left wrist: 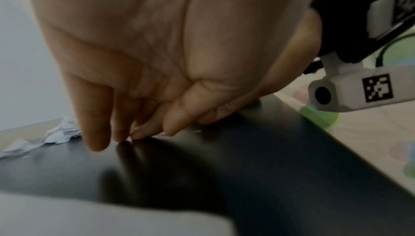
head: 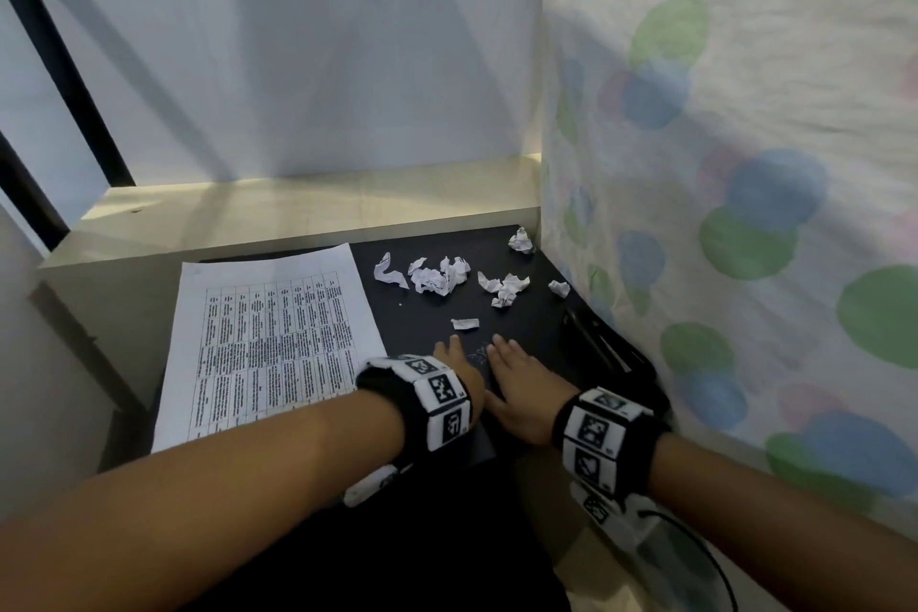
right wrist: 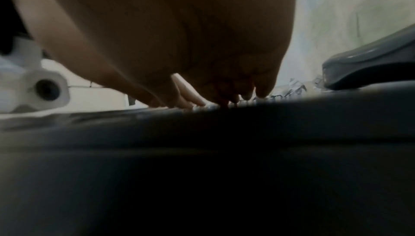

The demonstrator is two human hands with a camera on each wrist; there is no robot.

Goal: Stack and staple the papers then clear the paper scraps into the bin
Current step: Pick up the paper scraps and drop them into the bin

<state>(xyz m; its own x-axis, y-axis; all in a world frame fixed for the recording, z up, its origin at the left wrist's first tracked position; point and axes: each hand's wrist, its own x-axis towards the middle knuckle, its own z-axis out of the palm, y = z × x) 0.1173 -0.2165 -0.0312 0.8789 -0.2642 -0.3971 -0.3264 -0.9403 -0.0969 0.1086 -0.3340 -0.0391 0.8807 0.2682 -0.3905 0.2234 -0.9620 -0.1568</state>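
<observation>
Resting flat on black desk (head: 526,258), both hands empty. Printed papers (head: 270,343) lie left of left hand (head: 459,375), edges look squared; black stapler (head: 603,348) right of right hand (head: 521,393), untouched. Crumpled paper scraps (head: 439,274) scattered ahead of fingertips, one small scrap (head: 465,324) just beyond left hand. Left hand: fingers straight, released; right hand: same. Bin not in view. Judgement: stapling comes first; reach right for stapler, pin sheet corner with left palm so stack stays aligned.

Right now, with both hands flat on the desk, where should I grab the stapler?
Take the stapler across its long top arm with the right hand, coming from its left side. It lies lengthwise against the spotted curtain, so the right flank is blocked. The near end looks closest to that hand.
</observation>
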